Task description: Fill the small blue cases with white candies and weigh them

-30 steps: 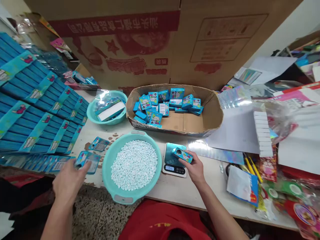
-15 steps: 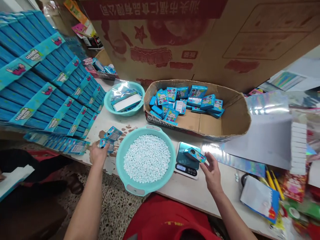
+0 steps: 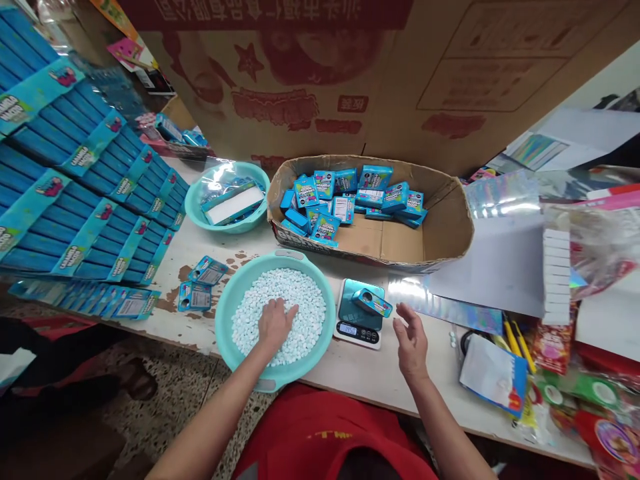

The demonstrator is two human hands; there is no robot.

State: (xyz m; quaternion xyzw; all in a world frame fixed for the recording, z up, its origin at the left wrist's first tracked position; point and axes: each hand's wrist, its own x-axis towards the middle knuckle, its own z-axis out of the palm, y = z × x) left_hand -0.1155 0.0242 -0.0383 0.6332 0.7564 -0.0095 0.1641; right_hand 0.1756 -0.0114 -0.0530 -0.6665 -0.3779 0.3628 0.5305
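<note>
Lower centre: the left hand [image 3: 275, 328] dips into white pellets [image 3: 307, 320] in a turquoise basin [image 3: 224, 320], apparently the gathering step; whether its fingertips meet cannot be told. The right hand [image 3: 413, 345], empty, fingers apart, stands just beside a blue box [image 3: 376, 305] on a scale [image 3: 367, 335], right of centre. The next move likely calls for a small pinch. Beyond, above centre: a cardboard tray [image 3: 447, 227] of similar boxes [image 3: 375, 177].

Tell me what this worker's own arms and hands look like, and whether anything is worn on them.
The left hand and right hand are ordinary human ones, with no glove, cable or marking visible. Both forearms are bare, with no sleeve or watch showing. Between them is a red garment with yellow lettering.
</note>
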